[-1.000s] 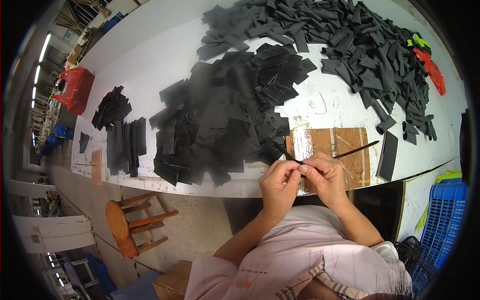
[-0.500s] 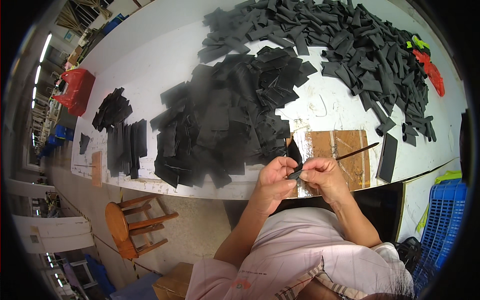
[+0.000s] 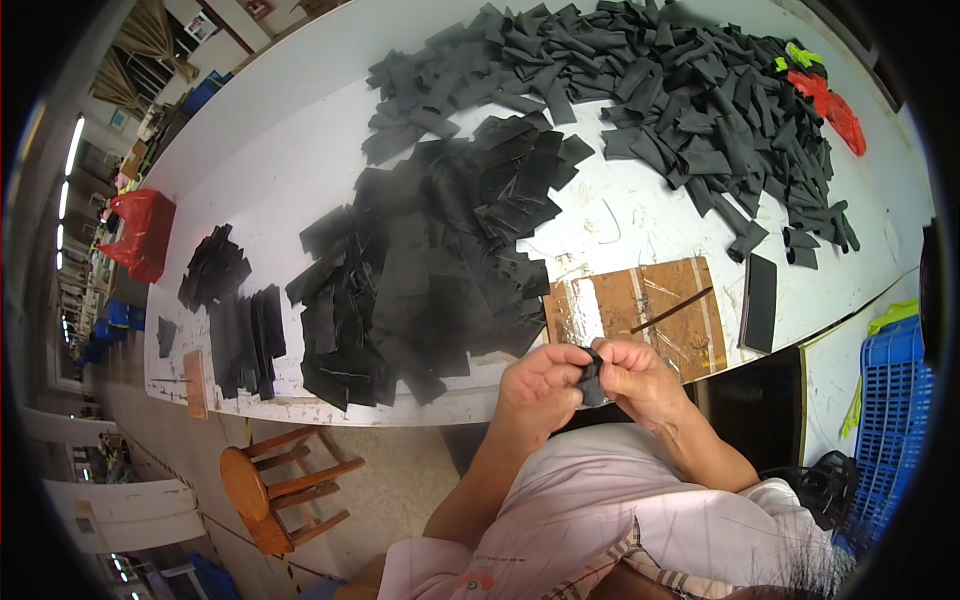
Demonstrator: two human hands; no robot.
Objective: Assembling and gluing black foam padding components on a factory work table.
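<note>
Between my two hands, just off the table's near edge, is a small piece of black fabric [image 3: 591, 384], folded or bunched up. My left hand [image 3: 541, 392] pinches one side of it with thumb and curled fingers. From the other side my right hand [image 3: 648, 388] grips it, thumb close to the left fingertips. The fingers cover much of the piece. Just beyond the hands lies a brown board [image 3: 690, 345] with strips of clear tape, and a thin dark stick [image 3: 672, 310] rests on it. A black rectangular block [image 3: 759, 303] is right of the board.
Flat black fabric pieces [image 3: 400, 270] form a big heap left of the board. Folded or tube-like black pieces [image 3: 720, 120] cover the far right. Smaller black stacks [image 3: 240, 340] and a red bag [image 3: 140, 235] sit left. A wooden stool [image 3: 250, 490] and blue crate [image 3: 890, 420] flank me.
My hands have come down off the board's near side, closer to my body. The fabric, whose end stuck up past my fingers before, is now bunched between them. The whole view has shifted slightly.
</note>
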